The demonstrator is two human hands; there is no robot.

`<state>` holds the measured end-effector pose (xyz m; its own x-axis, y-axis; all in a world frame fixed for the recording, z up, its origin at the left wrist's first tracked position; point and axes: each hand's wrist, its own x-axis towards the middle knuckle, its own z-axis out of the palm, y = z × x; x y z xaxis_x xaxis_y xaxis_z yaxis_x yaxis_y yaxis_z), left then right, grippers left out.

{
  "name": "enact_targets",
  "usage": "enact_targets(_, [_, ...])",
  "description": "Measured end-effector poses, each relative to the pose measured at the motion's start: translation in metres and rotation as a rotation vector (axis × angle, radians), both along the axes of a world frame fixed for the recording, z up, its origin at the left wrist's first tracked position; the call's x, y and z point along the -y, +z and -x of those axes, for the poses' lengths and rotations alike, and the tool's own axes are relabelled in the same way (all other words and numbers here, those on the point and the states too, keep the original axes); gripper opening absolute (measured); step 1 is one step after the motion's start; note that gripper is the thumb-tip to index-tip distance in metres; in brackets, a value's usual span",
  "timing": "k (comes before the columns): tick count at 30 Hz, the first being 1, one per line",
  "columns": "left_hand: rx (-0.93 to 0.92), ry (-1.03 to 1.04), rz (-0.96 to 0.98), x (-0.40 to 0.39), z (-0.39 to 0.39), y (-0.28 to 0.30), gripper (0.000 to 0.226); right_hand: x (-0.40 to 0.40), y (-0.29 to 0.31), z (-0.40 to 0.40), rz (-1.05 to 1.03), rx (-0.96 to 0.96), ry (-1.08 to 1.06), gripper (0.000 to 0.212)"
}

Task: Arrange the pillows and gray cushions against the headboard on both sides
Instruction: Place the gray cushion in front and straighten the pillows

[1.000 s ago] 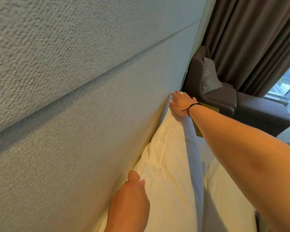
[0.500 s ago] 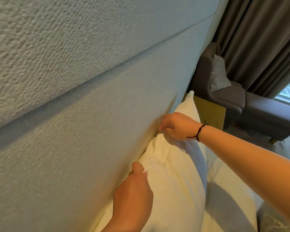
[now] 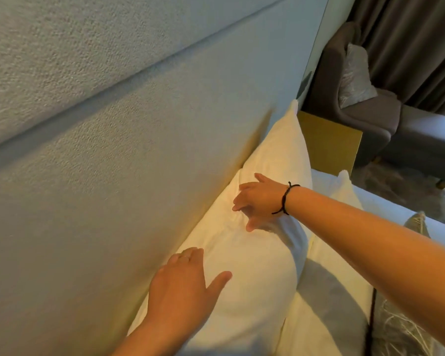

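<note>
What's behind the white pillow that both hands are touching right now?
The padded headboard rises directly behind the white pillow, which leans against it. Left hand and right hand rest open on the pillow. The pillow hides the headboard's lower part.

A pale, textured upholstered wall panel [image 3: 93,104] fills the left of the view, split by a diagonal seam and washed in warm yellowish light near its lower edge. At upper right, a dark grey armchair [image 3: 365,116] stands before heavy grey-brown floor-length curtains [image 3: 416,47], with a matching footstool [image 3: 429,140] just beside it. A mustard-yellow bedside unit [image 3: 329,145] sits between the panel and the chair. A patch of patterned carpet [image 3: 396,186] shows beyond it, and a sliver of daylight at the far right edge
</note>
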<state>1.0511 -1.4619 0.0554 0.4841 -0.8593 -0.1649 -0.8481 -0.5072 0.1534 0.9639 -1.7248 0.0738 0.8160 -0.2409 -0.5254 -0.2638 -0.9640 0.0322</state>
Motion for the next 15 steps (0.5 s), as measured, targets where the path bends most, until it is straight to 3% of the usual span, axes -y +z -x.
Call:
enact_targets(2, [-0.007,0.019,-0.066,-0.024,0.002,0.002,0.084,-0.005,0.000,0.004,0.000,-0.038,-0.002,0.065])
enact_targets(5, [-0.051,0.028,-0.136,-0.050,0.000,0.008,0.073,-0.013,0.001,0.006,0.078,-0.017,0.026,0.033])
enact_targets(7, [-0.055,0.013,-0.161,-0.061,-0.002,0.013,0.058,-0.018,0.002,0.007,0.174,0.020,0.065,0.027])
enact_targets(12, [0.030,-0.004,-0.072,-0.084,0.002,0.013,0.041,-0.030,0.000,0.014,0.380,0.162,0.170,0.029])
enact_targets(15, [0.000,0.040,0.036,-0.087,-0.003,0.016,0.039,-0.030,0.011,0.010,0.413,0.261,0.119,0.024])
